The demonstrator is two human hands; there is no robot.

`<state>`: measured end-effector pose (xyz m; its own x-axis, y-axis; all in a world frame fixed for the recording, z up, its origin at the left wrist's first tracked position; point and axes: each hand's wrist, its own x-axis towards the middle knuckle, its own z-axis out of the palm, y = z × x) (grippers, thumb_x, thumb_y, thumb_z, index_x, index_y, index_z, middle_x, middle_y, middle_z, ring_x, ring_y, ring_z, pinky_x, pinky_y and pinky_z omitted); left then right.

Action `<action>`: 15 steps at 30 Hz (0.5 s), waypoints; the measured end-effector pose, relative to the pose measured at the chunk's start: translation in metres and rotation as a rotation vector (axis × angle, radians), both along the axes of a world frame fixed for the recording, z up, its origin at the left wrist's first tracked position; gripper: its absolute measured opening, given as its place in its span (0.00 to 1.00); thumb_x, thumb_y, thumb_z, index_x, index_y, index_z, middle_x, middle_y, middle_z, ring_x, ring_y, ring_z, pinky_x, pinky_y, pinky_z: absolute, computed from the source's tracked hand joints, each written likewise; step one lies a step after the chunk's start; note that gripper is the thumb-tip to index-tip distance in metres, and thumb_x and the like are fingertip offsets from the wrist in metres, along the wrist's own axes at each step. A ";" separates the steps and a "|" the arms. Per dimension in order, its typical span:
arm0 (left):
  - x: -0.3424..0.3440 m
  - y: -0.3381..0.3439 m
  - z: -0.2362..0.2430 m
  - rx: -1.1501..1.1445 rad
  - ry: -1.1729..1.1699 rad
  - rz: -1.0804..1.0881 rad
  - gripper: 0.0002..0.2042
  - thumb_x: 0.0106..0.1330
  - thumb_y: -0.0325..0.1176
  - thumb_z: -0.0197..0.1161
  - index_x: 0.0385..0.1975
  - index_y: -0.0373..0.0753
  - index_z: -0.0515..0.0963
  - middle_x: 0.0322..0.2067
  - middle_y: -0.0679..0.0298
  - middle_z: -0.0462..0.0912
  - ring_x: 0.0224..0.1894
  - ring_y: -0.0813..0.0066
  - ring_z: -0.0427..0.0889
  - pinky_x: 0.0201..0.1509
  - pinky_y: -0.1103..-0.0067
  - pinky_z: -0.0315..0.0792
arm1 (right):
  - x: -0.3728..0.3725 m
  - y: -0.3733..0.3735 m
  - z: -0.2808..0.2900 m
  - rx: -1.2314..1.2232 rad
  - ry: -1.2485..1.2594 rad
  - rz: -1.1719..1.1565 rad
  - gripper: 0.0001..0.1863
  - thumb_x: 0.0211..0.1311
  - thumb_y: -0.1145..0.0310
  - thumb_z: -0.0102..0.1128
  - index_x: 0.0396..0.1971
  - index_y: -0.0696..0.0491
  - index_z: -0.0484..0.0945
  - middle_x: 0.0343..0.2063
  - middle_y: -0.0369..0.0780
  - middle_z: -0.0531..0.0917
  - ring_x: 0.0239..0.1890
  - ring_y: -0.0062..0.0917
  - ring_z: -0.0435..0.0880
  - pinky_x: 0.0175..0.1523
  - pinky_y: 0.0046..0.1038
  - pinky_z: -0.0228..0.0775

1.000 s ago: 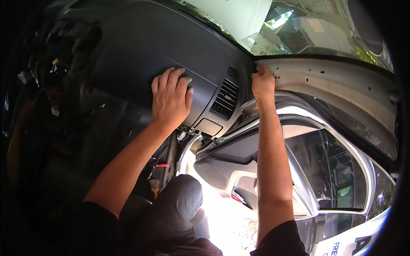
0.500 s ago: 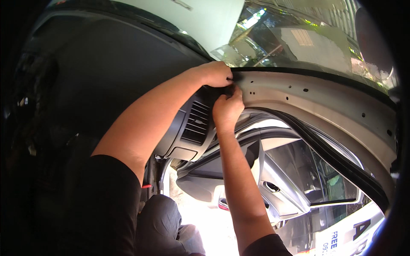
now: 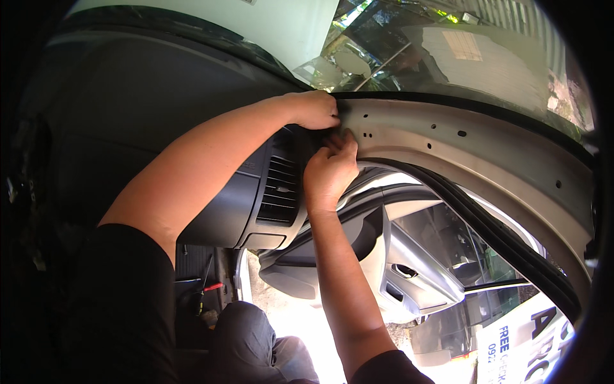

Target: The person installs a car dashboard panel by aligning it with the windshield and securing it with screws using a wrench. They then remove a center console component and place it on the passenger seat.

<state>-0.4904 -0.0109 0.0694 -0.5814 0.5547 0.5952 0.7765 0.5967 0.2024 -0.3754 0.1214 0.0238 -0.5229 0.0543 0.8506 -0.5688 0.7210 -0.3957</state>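
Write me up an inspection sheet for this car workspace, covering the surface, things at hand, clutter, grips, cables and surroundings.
Surface: dark dashboard, with a slatted air vent near its end.
Things at hand: bare metal pillar, with several holes.
Clutter: red-handled tool, seen below the dashboard.
Grips: left grip at the dashboard corner by the bare metal pillar; right grip close to it, lower in view; whether either holds anything cannot be told.
Cables: nothing clearly seen.
Surroundings: windshield ahead; open door at right; white lettered panel beyond it.
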 end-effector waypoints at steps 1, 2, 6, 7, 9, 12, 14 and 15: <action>0.000 0.001 -0.001 0.022 -0.013 -0.008 0.18 0.67 0.41 0.57 0.28 0.30 0.85 0.31 0.44 0.85 0.36 0.44 0.84 0.45 0.59 0.77 | 0.000 0.000 0.000 0.010 -0.019 0.000 0.23 0.57 0.82 0.50 0.55 0.67 0.76 0.42 0.53 0.89 0.45 0.44 0.90 0.53 0.38 0.82; -0.001 0.002 -0.001 0.043 -0.020 -0.010 0.18 0.66 0.41 0.57 0.28 0.30 0.85 0.31 0.44 0.85 0.36 0.44 0.84 0.46 0.58 0.77 | 0.000 0.000 0.001 0.017 -0.024 0.001 0.22 0.57 0.82 0.50 0.54 0.67 0.77 0.42 0.53 0.89 0.45 0.44 0.90 0.53 0.39 0.82; 0.004 0.005 0.002 0.052 -0.074 0.027 0.18 0.66 0.41 0.57 0.28 0.31 0.85 0.31 0.44 0.85 0.36 0.44 0.85 0.46 0.58 0.78 | -0.001 -0.003 0.005 0.076 -0.090 -0.057 0.14 0.56 0.79 0.54 0.42 0.67 0.80 0.39 0.55 0.87 0.42 0.49 0.88 0.51 0.44 0.79; 0.005 0.005 0.003 0.050 -0.081 0.036 0.18 0.65 0.41 0.57 0.27 0.31 0.85 0.30 0.44 0.85 0.36 0.44 0.85 0.45 0.58 0.78 | -0.001 -0.005 0.006 0.141 -0.094 -0.087 0.12 0.57 0.76 0.55 0.39 0.66 0.80 0.38 0.56 0.87 0.41 0.50 0.88 0.50 0.44 0.80; 0.009 0.005 0.004 0.059 -0.078 0.048 0.18 0.65 0.41 0.57 0.27 0.31 0.85 0.29 0.44 0.85 0.35 0.44 0.85 0.45 0.58 0.78 | -0.002 -0.008 0.009 0.257 -0.142 -0.169 0.11 0.59 0.71 0.57 0.34 0.65 0.80 0.36 0.56 0.86 0.40 0.51 0.87 0.48 0.45 0.80; 0.014 0.006 0.005 0.054 -0.045 0.046 0.17 0.64 0.41 0.58 0.25 0.32 0.84 0.28 0.44 0.85 0.33 0.44 0.85 0.43 0.59 0.79 | -0.004 -0.012 0.013 0.325 -0.239 -0.237 0.13 0.62 0.66 0.57 0.31 0.63 0.79 0.35 0.56 0.86 0.38 0.52 0.87 0.46 0.47 0.80; 0.016 0.007 0.008 0.146 -0.012 0.063 0.19 0.65 0.43 0.56 0.27 0.32 0.85 0.31 0.46 0.86 0.36 0.47 0.86 0.47 0.60 0.80 | -0.005 -0.013 0.015 0.328 -0.260 -0.258 0.13 0.63 0.66 0.57 0.31 0.63 0.79 0.35 0.56 0.86 0.37 0.53 0.87 0.45 0.48 0.80; 0.016 0.008 0.008 0.186 0.003 0.074 0.20 0.66 0.44 0.55 0.28 0.32 0.86 0.32 0.47 0.87 0.38 0.48 0.87 0.49 0.61 0.80 | -0.006 -0.013 0.015 0.331 -0.274 -0.269 0.13 0.63 0.65 0.57 0.30 0.62 0.79 0.34 0.55 0.86 0.37 0.53 0.87 0.45 0.48 0.80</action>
